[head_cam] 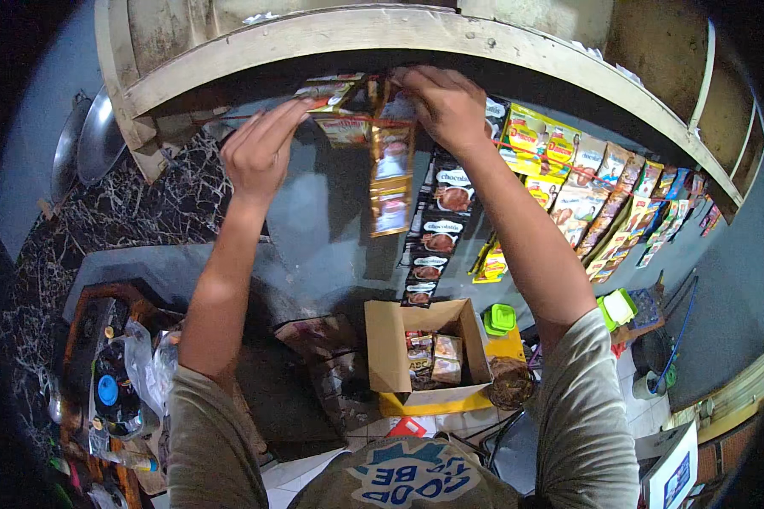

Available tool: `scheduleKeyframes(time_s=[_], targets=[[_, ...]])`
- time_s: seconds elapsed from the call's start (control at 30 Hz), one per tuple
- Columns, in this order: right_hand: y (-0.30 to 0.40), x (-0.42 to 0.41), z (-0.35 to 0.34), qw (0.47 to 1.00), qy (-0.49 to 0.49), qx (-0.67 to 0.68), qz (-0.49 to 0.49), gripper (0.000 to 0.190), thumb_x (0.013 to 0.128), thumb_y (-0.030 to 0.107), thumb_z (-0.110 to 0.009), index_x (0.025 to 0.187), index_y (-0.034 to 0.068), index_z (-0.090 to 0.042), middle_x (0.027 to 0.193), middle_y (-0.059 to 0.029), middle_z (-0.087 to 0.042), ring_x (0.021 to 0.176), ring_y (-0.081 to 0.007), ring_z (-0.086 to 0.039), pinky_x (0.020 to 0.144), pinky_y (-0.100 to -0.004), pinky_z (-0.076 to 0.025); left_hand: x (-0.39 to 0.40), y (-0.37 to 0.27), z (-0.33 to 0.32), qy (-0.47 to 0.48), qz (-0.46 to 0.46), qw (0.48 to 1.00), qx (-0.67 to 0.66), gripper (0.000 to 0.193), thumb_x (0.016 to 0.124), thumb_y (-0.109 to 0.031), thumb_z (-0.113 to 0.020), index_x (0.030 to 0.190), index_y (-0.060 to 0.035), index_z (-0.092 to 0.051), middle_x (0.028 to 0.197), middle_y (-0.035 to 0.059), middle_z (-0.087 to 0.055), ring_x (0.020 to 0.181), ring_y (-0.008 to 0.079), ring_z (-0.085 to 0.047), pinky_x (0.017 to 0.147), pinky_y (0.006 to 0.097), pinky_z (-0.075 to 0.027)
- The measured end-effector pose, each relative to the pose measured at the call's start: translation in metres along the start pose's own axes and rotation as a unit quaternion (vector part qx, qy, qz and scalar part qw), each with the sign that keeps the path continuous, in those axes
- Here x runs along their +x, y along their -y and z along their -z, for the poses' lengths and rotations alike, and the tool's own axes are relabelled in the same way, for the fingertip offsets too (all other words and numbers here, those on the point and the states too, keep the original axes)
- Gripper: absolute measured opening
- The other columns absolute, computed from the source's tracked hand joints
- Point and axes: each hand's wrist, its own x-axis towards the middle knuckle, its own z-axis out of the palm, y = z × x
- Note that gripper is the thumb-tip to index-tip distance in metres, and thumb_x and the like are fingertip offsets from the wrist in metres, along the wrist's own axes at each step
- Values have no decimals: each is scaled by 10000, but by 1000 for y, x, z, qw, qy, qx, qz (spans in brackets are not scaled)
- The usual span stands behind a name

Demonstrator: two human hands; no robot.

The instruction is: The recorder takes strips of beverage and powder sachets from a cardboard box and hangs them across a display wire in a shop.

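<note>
My left hand (pixel 254 153) is raised, its fingertips at the left edge of a light-coloured sachet strip (pixel 331 95) that lies across the red string (pixel 350 118). My thumb there is hidden. My right hand (pixel 449 108) is curled beneath the shelf, just above and to the right of a gold-brown sachet strip (pixel 392 178) hanging from the string. Its fingertips are blurred, and what lies between them is unclear. Below my right hand hangs a long black strip of chocolate drink sachets (pixel 442 223).
Overhead runs a pale wooden shelf edge (pixel 356 28). More sachet strips (pixel 579 203) hang to the right. Below stands an open cardboard box (pixel 388 356) containing sachets, beside a green container (pixel 500 319). Metal pans (pixel 99 137) hang at left; a cluttered stand (pixel 76 337) is lower left.
</note>
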Motion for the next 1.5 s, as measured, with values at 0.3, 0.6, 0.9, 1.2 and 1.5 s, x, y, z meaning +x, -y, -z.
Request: scheduleKeyframes(time_s=[0.3,0.6,0.9,1.2,1.5], targets=[[41,-22,30,987,-156,-39,8,318,704,120,-698,1010,205,-718,969,43,-684,899,-199,-632,692,-324,-483,-16,-4,-28,134,379,909,-106,650,728,-465,-820,1215,-99,-597,1123,129,-700,1049,303,-661,882,386,-517],[49,-20,87,960,-277,-11,28,330,666,-54,-704,960,95,-721,882,-54,-691,788,-251,-622,703,-346,-510,10,17,-58,190,438,774,-415,312,819,-171,-723,1088,-27,-660,1042,84,-719,919,140,-653,791,293,-501],[37,-34,144,927,-371,36,-38,97,996,72,-538,1084,34,-551,926,-132,-696,828,-230,-649,760,-357,-509,34,-13,-27,-128,540,657,-510,233,957,-170,-602,1142,-37,-556,1132,83,-652,1038,185,-619,817,404,-502],[89,-77,156,977,-92,174,-87,222,703,-13,-742,904,57,-678,798,-64,-695,657,-224,-630,596,-315,-458,-22,-85,68,-114,436,747,-489,279,993,-172,-563,1194,16,-513,1113,108,-625,1014,157,-611,907,310,-484],[101,-171,171,882,328,194,-278,133,887,202,-665,906,71,-684,830,-107,-677,756,-330,-656,635,-406,-510,-129,-167,69,203,647,507,-532,131,944,-112,-599,1041,-24,-583,933,31,-637,867,80,-588,776,234,-475]])
